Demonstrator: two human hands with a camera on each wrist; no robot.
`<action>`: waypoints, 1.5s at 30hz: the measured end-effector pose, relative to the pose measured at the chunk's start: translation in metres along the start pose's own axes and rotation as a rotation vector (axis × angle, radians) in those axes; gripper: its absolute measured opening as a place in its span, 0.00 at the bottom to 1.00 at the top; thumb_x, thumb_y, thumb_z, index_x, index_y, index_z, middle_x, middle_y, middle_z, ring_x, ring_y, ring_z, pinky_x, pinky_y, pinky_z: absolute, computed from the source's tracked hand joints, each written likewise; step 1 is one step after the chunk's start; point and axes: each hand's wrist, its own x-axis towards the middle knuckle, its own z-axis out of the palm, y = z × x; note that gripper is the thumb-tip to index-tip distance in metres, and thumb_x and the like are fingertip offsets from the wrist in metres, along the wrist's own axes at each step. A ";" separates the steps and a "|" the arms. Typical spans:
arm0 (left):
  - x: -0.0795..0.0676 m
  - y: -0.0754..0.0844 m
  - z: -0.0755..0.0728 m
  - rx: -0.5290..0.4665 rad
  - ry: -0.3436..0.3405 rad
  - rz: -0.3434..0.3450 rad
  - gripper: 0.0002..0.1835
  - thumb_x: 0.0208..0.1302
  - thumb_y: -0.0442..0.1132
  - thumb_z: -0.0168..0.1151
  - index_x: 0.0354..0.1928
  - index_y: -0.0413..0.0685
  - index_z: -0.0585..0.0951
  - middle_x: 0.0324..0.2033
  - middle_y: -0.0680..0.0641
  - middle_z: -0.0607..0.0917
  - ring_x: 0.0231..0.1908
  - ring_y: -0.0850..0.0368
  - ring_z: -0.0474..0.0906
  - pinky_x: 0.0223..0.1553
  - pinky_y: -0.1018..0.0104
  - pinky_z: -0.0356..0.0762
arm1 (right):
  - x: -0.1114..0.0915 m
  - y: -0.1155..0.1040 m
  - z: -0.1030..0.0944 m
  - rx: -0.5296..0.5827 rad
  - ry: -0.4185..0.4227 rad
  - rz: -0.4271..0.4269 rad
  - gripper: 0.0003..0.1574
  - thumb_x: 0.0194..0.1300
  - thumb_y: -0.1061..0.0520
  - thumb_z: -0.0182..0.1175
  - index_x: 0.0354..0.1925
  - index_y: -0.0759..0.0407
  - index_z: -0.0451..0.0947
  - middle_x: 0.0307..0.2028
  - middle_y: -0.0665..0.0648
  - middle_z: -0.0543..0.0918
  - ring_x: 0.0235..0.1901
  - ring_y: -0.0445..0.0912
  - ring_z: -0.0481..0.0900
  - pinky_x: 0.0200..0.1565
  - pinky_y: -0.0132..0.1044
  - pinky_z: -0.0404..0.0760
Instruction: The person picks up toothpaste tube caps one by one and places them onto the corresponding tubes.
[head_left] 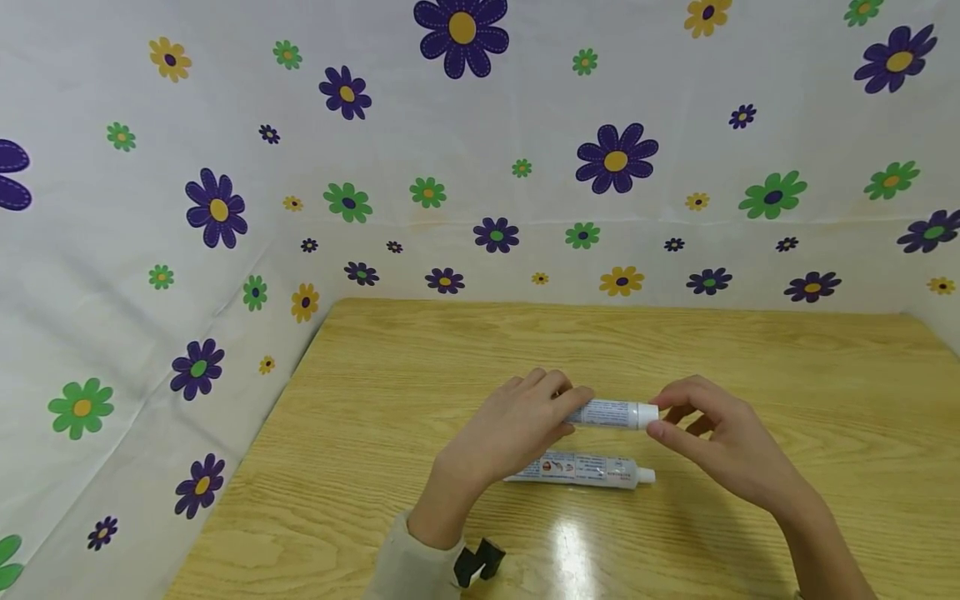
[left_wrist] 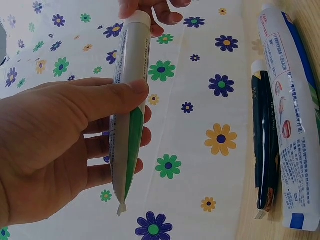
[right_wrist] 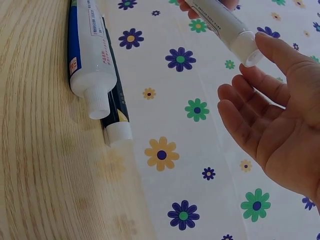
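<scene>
My left hand (head_left: 517, 425) grips a small white and green toothpaste tube (head_left: 609, 412) around its body, thumb on one side and fingers behind it. The tube is held above the table, its white cap (right_wrist: 246, 49) pointing right. Thumb and forefinger of my right hand (head_left: 723, 437) pinch the edge of this cap, while the other fingers stay loosely bent and free. Below the held tube lies a larger white and blue toothpaste tube (head_left: 592, 471), its narrow cap also to the right. A slim dark green tube (left_wrist: 265, 140) lies alongside it, hidden in the head view.
The tubes lie on a wood-grain table (head_left: 360, 400). A white cloth with printed flowers (head_left: 525, 108) hangs behind the table and along its left side. A small black piece (head_left: 480, 560) shows beside my left sleeve.
</scene>
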 end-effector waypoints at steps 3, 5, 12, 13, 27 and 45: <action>0.000 -0.001 0.001 0.001 0.005 -0.002 0.23 0.69 0.45 0.64 0.64 0.57 0.75 0.51 0.53 0.80 0.50 0.57 0.75 0.46 0.65 0.78 | 0.000 -0.001 0.001 0.002 0.005 -0.005 0.10 0.65 0.61 0.66 0.44 0.50 0.81 0.42 0.46 0.80 0.37 0.40 0.79 0.35 0.34 0.80; 0.000 -0.001 0.001 0.002 0.011 -0.005 0.23 0.69 0.45 0.63 0.64 0.56 0.75 0.51 0.53 0.80 0.50 0.57 0.75 0.47 0.65 0.78 | 0.000 0.000 0.001 0.003 0.010 -0.014 0.11 0.66 0.62 0.65 0.46 0.51 0.80 0.42 0.47 0.80 0.38 0.40 0.79 0.35 0.34 0.80; 0.000 0.000 -0.001 -0.013 -0.011 -0.025 0.22 0.73 0.44 0.59 0.66 0.53 0.72 0.55 0.52 0.79 0.55 0.56 0.75 0.54 0.62 0.78 | 0.001 0.000 0.002 -0.011 0.033 -0.019 0.13 0.68 0.62 0.62 0.51 0.55 0.78 0.44 0.47 0.80 0.40 0.38 0.79 0.37 0.31 0.79; 0.000 0.000 -0.001 -0.015 -0.025 -0.031 0.22 0.73 0.45 0.58 0.67 0.53 0.72 0.56 0.52 0.79 0.56 0.55 0.75 0.55 0.61 0.77 | 0.001 0.000 0.002 -0.014 0.034 -0.023 0.13 0.68 0.62 0.62 0.51 0.55 0.79 0.44 0.47 0.80 0.40 0.38 0.79 0.37 0.31 0.80; -0.001 0.001 -0.002 -0.103 -0.120 -0.057 0.23 0.75 0.43 0.55 0.68 0.49 0.69 0.55 0.49 0.79 0.53 0.56 0.77 0.54 0.64 0.77 | 0.004 -0.001 0.012 -0.078 0.055 -0.052 0.08 0.70 0.62 0.60 0.46 0.56 0.80 0.41 0.48 0.80 0.38 0.37 0.77 0.34 0.32 0.80; -0.003 0.002 -0.005 -0.193 -0.100 -0.014 0.22 0.67 0.43 0.65 0.61 0.52 0.77 0.45 0.53 0.82 0.39 0.64 0.75 0.41 0.73 0.76 | 0.004 -0.003 0.025 -0.052 0.013 -0.041 0.13 0.74 0.63 0.52 0.30 0.51 0.74 0.43 0.52 0.79 0.36 0.41 0.74 0.31 0.32 0.75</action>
